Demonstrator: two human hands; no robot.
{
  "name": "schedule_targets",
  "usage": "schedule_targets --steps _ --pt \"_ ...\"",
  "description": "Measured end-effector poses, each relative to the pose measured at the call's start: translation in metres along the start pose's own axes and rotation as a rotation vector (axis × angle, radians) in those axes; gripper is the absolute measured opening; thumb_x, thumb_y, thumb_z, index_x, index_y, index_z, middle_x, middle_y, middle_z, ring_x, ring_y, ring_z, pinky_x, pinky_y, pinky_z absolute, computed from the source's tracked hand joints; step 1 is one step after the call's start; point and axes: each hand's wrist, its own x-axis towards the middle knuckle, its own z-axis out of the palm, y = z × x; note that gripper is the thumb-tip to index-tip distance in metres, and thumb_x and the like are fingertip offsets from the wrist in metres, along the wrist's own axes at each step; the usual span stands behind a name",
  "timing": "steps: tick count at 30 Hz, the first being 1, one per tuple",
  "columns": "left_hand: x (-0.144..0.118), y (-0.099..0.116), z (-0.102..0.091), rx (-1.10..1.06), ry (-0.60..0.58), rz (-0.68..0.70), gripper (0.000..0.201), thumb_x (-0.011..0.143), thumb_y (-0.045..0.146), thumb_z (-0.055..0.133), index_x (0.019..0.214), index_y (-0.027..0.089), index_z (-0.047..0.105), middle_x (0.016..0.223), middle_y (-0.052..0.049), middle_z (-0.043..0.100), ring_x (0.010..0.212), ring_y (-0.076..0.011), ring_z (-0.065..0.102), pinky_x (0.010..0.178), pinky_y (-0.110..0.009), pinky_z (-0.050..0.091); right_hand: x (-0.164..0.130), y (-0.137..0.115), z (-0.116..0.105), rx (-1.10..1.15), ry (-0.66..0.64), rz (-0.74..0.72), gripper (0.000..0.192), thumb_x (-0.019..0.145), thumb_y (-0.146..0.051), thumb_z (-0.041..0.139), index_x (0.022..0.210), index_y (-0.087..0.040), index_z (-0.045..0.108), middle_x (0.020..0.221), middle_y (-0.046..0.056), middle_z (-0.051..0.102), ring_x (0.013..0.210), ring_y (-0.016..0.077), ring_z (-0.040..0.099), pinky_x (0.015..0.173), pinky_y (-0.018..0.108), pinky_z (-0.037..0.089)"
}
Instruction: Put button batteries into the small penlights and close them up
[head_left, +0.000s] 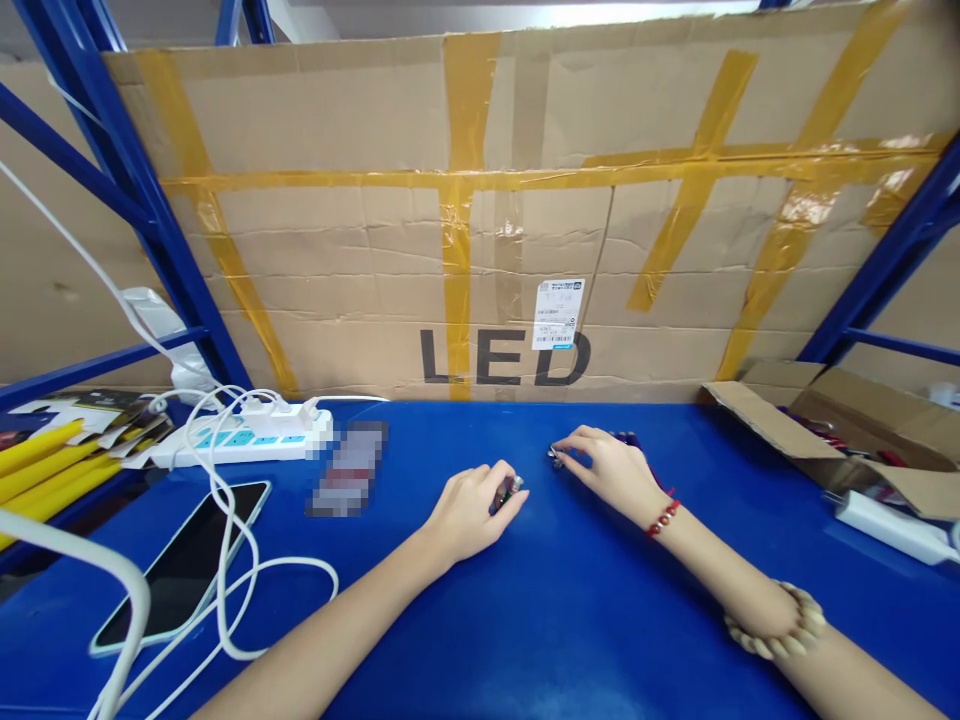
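Observation:
My left hand (474, 510) rests on the blue tabletop (480, 640), fingers curled around a small shiny object (511, 490) with a silvery end and a dark green part. Most of that object is hidden by the fingers. To the right and a little farther off, my right hand (611, 470) pinches a small silvery metal piece (553, 456) at the table surface between thumb and forefinger. Its kind is too small to make out. Behind the right hand, a dark purple item (627, 438) shows in part.
A large cardboard sheet (375, 260) marked LED stands behind the table. On the left are a white power strip (259, 435), white cables (225, 540), a phone (187, 570) and yellow tubes (52, 460). An open carton (810, 430) and a white block (892, 528) lie at right.

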Motion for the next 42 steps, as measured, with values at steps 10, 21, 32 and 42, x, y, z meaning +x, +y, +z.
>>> schedule_targets --steps 10,21,32,42 --pt "0.0 -0.003 0.005 0.109 0.089 0.076 0.029 0.089 0.038 0.042 0.072 0.016 0.051 0.064 0.0 0.051 0.059 -0.0119 0.048 0.059 -0.024 0.037 -0.002 0.007 0.016 -0.135 -0.017 -0.158 0.028 0.089 -0.033 0.045 0.104 -0.021 0.065 0.11 0.009 0.054 0.101 0.0225 0.049 0.079 0.036 0.046" --pt "0.0 -0.004 0.005 0.154 0.161 0.16 0.024 0.086 0.034 0.048 0.072 0.015 0.053 0.06 0.001 0.049 0.055 -0.0099 0.045 0.055 -0.022 0.035 -0.003 -0.001 0.014 0.013 -0.089 -0.243 0.025 0.088 -0.031 0.048 0.106 -0.024 0.063 0.118 0.006 0.052 0.107 0.0218 0.046 0.084 0.039 0.041" --pt "-0.002 -0.002 0.004 0.156 0.13 0.129 0.028 0.09 0.035 0.04 0.075 0.015 0.053 0.064 0.0 0.051 0.059 -0.0116 0.049 0.057 -0.023 0.037 -0.004 -0.005 0.011 0.017 -0.06 -0.241 0.017 0.086 -0.032 0.053 0.09 -0.026 0.068 0.114 0.004 0.054 0.105 0.0222 0.047 0.082 0.038 0.039" --pt "-0.002 -0.003 0.005 0.132 0.13 0.13 0.026 0.089 0.035 0.041 0.076 0.016 0.052 0.065 0.0 0.05 0.059 -0.0116 0.049 0.057 -0.023 0.037 -0.007 -0.014 0.007 0.101 -0.1 -0.245 0.012 0.084 -0.031 0.056 0.085 -0.024 0.066 0.109 0.002 0.056 0.101 0.0191 0.048 0.082 0.036 0.037"
